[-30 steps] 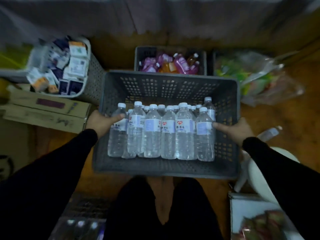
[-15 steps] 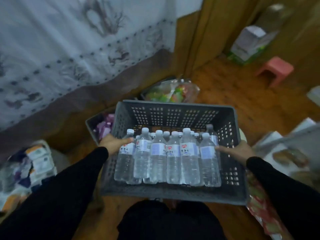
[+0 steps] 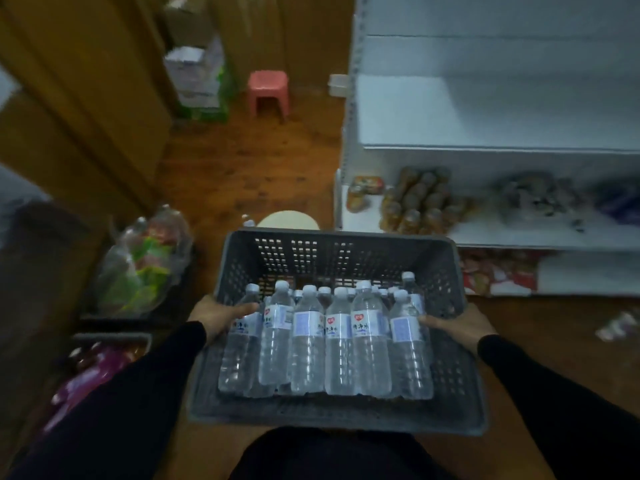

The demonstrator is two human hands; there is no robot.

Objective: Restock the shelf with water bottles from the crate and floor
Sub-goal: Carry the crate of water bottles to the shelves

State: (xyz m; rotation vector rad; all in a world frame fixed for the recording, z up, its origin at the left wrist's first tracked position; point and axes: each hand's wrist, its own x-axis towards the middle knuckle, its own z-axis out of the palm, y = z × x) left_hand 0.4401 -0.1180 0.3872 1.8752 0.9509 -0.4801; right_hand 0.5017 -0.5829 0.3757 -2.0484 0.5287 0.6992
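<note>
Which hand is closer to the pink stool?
Left. The left hand grips the crate on the side below the pink stool; the right hand grips the far side, nearer the shelf.

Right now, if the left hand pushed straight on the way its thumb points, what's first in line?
The left hand grips the crate wall, thumb pointing inward; first contact would likely be the leftmost water bottle, which it looks about to touch.

Clutter on a wooden floor

A pink stool (image 3: 268,90) stands far back beside stacked packs (image 3: 199,81); a clear bag of colourful snacks (image 3: 145,265) sits at left, with a round cream lid (image 3: 288,220) near it.
</note>
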